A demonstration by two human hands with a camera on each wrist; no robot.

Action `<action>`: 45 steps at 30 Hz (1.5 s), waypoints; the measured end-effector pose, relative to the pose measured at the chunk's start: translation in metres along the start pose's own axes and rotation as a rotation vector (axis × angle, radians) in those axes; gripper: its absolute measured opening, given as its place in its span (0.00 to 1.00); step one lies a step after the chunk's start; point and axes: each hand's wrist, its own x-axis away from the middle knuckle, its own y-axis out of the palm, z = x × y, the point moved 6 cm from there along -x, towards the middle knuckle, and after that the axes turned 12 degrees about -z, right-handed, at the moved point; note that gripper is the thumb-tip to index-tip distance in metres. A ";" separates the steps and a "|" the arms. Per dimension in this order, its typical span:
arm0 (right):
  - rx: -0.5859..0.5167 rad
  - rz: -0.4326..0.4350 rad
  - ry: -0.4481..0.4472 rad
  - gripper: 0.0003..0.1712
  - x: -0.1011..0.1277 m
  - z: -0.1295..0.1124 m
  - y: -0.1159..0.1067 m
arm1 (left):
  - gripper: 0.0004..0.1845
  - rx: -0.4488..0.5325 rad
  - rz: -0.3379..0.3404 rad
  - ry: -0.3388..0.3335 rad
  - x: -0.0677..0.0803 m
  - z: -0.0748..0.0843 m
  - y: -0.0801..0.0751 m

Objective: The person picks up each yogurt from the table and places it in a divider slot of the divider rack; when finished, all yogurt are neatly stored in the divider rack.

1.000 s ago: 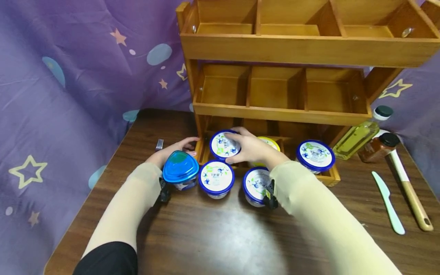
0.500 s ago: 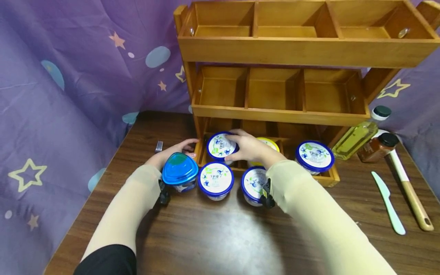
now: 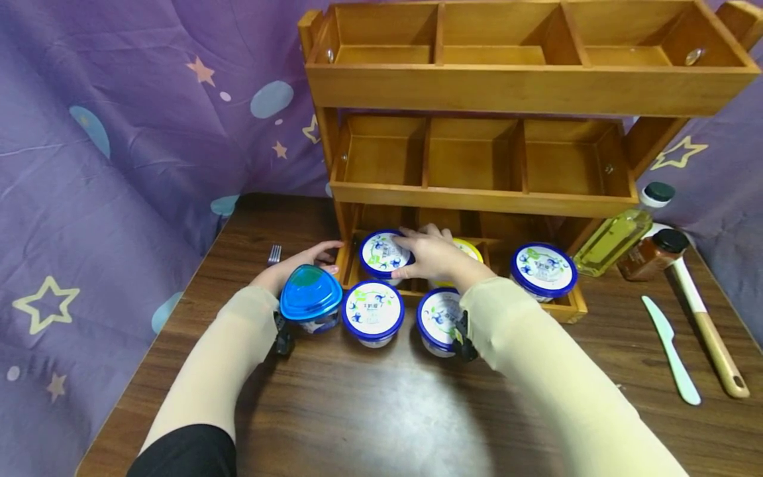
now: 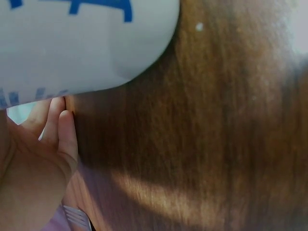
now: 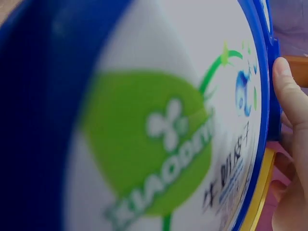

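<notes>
A blue-rimmed white cup [image 3: 381, 253] sits in the left compartment of the bottom tier of the wooden rack [image 3: 477, 197]. My right hand [image 3: 411, 255] lies over its right side, fingers spread and loosened, thumb at the lid's front edge. My left hand [image 3: 330, 258] rests with straight fingers against the rack's bottom left corner. In the left wrist view its fingers [image 4: 65, 139] lie beside the wood under a white container [image 4: 72, 43]. The right wrist view is filled by a blue-rimmed lid [image 5: 168, 120], with my thumb [image 5: 288, 96] past its edge.
A blue triangular-lidded tub [image 3: 311, 295] and two more cups [image 3: 373, 311] [image 3: 438, 315] stand before the rack. A yellow-lidded cup [image 3: 471, 248] and another cup [image 3: 542, 268] sit in the bottom tier. Fork [image 3: 274, 253] at left; oil bottle [image 3: 614, 242], spice jar [image 3: 652, 255], white knife [image 3: 670, 354] at right.
My right hand carried the cup slightly left and down into the left compartment, then its fingers loosened and spread. The left hand stayed at the rack's corner.
</notes>
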 end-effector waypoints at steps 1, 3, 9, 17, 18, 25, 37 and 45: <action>-0.005 -0.003 0.002 0.47 0.001 0.001 0.000 | 0.34 -0.001 -0.001 0.000 0.000 0.000 0.000; -0.020 -0.005 0.002 0.48 0.003 0.001 -0.001 | 0.34 -0.005 0.000 0.001 0.000 0.001 0.000; -0.075 -0.002 -0.031 0.47 0.011 0.002 -0.005 | 0.33 -0.007 0.007 0.005 -0.001 0.001 -0.001; -0.074 0.022 -0.112 0.47 0.034 0.003 -0.005 | 0.34 0.000 -0.001 0.021 -0.002 0.000 0.000; -0.078 0.025 -0.123 0.47 0.037 0.004 -0.005 | 0.34 -0.002 -0.001 0.020 -0.002 0.001 0.000; -0.117 0.066 -0.194 0.45 0.064 0.010 -0.002 | 0.34 -0.028 0.008 0.029 -0.002 0.002 -0.001; -0.093 0.183 -0.328 0.41 0.110 0.011 0.019 | 0.33 -0.037 0.002 0.051 -0.002 0.004 0.001; -0.048 0.230 -0.343 0.40 0.124 0.017 0.033 | 0.32 -0.042 -0.015 0.090 -0.004 0.007 0.001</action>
